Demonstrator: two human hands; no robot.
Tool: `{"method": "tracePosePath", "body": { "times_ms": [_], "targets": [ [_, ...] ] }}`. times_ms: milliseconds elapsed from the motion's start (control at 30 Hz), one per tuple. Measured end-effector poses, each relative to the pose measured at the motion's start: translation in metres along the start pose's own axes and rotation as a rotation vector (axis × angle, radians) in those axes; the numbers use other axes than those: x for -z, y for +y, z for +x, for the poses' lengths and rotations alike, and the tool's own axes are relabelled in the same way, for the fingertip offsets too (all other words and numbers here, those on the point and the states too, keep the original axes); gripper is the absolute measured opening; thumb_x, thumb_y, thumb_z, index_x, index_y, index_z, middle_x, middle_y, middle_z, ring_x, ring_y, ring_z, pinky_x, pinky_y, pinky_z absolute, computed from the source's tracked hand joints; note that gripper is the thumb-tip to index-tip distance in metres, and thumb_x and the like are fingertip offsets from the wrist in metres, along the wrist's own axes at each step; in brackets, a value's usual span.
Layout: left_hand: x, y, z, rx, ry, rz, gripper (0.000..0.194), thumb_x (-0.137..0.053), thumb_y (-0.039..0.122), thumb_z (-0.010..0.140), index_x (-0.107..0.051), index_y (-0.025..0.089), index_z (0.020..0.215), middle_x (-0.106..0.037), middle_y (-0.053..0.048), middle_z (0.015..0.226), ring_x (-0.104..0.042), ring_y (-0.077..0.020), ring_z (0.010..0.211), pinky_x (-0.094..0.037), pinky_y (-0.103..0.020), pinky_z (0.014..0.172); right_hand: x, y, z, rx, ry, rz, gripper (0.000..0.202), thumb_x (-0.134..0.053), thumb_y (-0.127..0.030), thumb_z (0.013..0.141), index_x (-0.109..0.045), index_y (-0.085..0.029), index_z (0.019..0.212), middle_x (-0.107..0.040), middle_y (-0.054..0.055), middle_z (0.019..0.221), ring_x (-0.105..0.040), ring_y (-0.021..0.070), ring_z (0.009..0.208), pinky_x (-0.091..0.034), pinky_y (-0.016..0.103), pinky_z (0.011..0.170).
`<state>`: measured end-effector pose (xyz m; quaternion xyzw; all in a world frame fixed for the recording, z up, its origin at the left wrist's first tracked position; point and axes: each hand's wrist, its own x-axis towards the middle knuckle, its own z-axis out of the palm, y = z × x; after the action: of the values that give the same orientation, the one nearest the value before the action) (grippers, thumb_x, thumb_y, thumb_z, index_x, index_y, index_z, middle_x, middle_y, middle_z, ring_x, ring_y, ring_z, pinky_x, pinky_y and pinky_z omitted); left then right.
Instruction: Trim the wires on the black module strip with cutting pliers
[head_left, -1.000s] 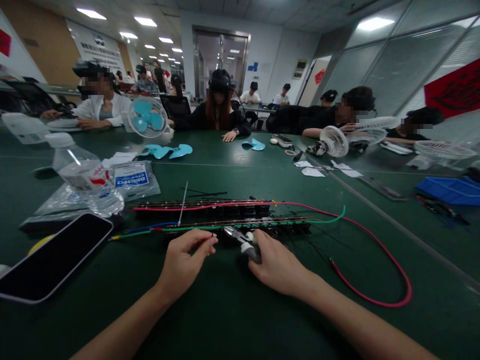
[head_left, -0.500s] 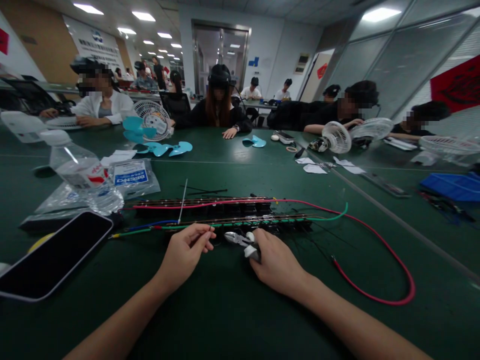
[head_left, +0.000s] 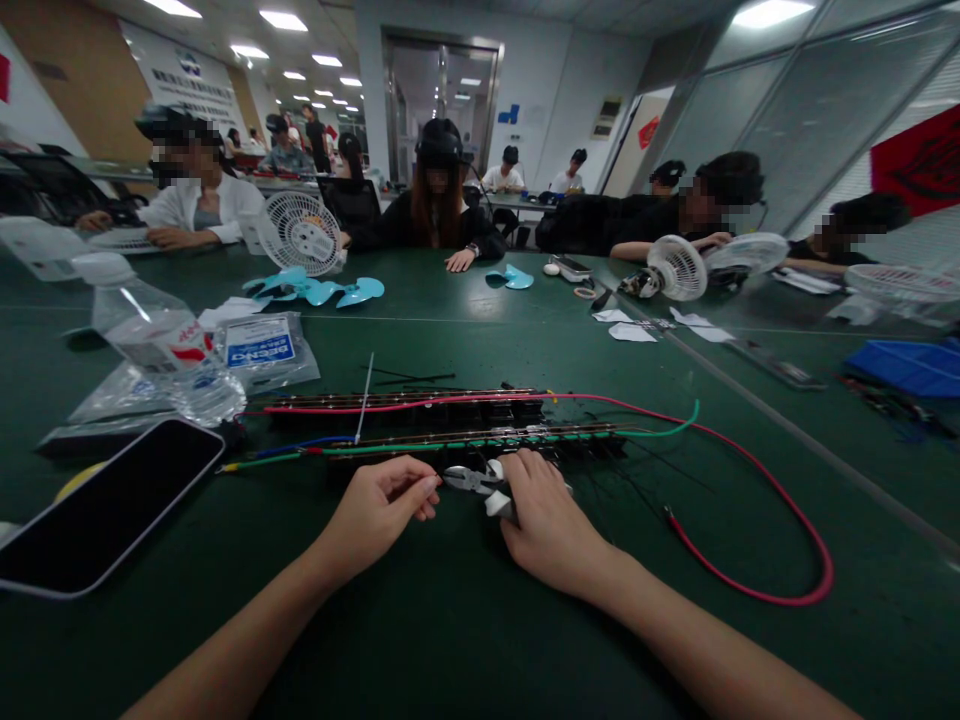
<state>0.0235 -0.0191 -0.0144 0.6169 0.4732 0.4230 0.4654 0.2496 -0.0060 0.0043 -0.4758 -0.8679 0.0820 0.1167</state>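
Note:
My right hand (head_left: 544,505) is wrapped round the pale handles of a pair of cutting pliers (head_left: 471,479), whose metal jaws point left. My left hand (head_left: 390,505) is closed in a pinch right beside the jaw tips; whatever sits between its fingertips is too small to make out. Just beyond both hands lies a long black strip (head_left: 592,443) with a green wire (head_left: 427,446) along it. A second black strip (head_left: 480,408) behind it carries a red cable (head_left: 405,408). A pale cable tie (head_left: 365,395) sticks up from the nearer strip's left part.
On the left are a phone (head_left: 112,510), a water bottle (head_left: 161,335) and plastic bags (head_left: 296,365). The red cable's loop (head_left: 821,560) curves on the right. Across the table, people sit with blue fan blades (head_left: 360,291), fan guards (head_left: 302,235) and a blue tray (head_left: 907,366).
My left hand has shifted slightly right, its fingertips now close to the pliers' jaws. My right hand keeps the pliers in nearly the same spot. Across the table, a raised blue fan blade has come down.

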Motion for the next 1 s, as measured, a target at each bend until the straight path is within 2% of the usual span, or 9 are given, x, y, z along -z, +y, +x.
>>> {"method": "tracePosePath", "body": {
  "times_ms": [333,667,833,1000],
  "targets": [
    [0.000,-0.006,-0.002,-0.066,-0.056,0.029,0.017,-0.054,0.025,0.090,-0.067,0.014,0.092,-0.067,-0.004,0.079,-0.063,-0.0132,0.066,-0.053,-0.025,0.060,0.004,-0.005,-0.004,0.013,-0.014,0.106,0.055,-0.050,-0.008,0.068,-0.042,-0.016,0.122,-0.049,0.012,0.112,-0.043,0.0273,0.105,-0.035,0.042,0.092],
    [0.000,0.005,-0.001,-0.160,-0.060,0.111,0.019,-0.051,0.013,0.087,-0.069,0.013,0.082,-0.063,-0.003,0.073,-0.059,-0.0120,0.062,-0.049,-0.023,0.056,0.003,-0.006,-0.004,0.048,-0.013,0.157,0.056,-0.050,-0.008,0.068,-0.041,-0.015,0.123,-0.047,0.013,0.112,-0.042,0.0273,0.104,-0.036,0.044,0.092],
    [0.001,0.003,-0.001,-0.199,-0.081,0.157,0.021,-0.050,0.011,0.087,-0.070,0.014,0.081,-0.061,-0.003,0.071,-0.059,-0.0125,0.063,-0.047,-0.022,0.056,0.002,-0.008,-0.005,0.042,-0.024,0.177,0.049,-0.051,-0.009,0.069,-0.045,-0.017,0.116,-0.048,0.011,0.109,-0.043,0.0263,0.100,-0.036,0.043,0.089],
    [0.001,0.001,-0.001,-0.206,-0.089,0.163,0.021,-0.050,0.012,0.088,-0.070,0.014,0.081,-0.062,-0.003,0.072,-0.059,-0.0126,0.065,-0.048,-0.022,0.056,0.002,-0.008,-0.005,0.045,-0.004,0.179,0.053,-0.052,-0.009,0.068,-0.043,-0.017,0.119,-0.047,0.011,0.109,-0.042,0.0262,0.101,-0.036,0.042,0.090]
  ]
}}
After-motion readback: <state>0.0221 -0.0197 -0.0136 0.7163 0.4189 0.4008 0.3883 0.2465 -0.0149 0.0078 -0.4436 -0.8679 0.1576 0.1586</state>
